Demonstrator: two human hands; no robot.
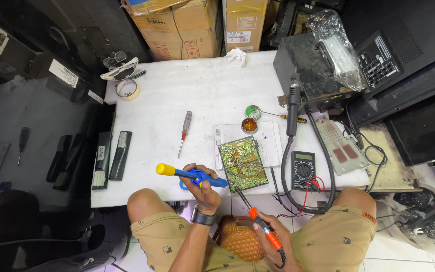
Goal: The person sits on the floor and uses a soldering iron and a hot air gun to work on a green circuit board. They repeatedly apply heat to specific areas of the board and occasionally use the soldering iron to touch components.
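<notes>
My left hand (203, 185) grips a blue solder sucker with a yellow plunger cap (166, 170), its nozzle pointing right toward a green circuit board (240, 162). The board lies solder side up on a white sheet near the table's front edge. My right hand (274, 241) holds an orange-handled soldering iron (264, 227); its dark tip reaches up to the board's lower edge. Both hands hover over my lap between my knees.
A red-handled screwdriver (184, 132), two round tins (250, 119), a black multimeter (303, 168) with leads, a hot-air station (310, 75), a tape roll (126, 88) and glasses (119, 69) lie on the white table (187, 90). Remotes (111, 157) sit at the left edge; boxes stand behind.
</notes>
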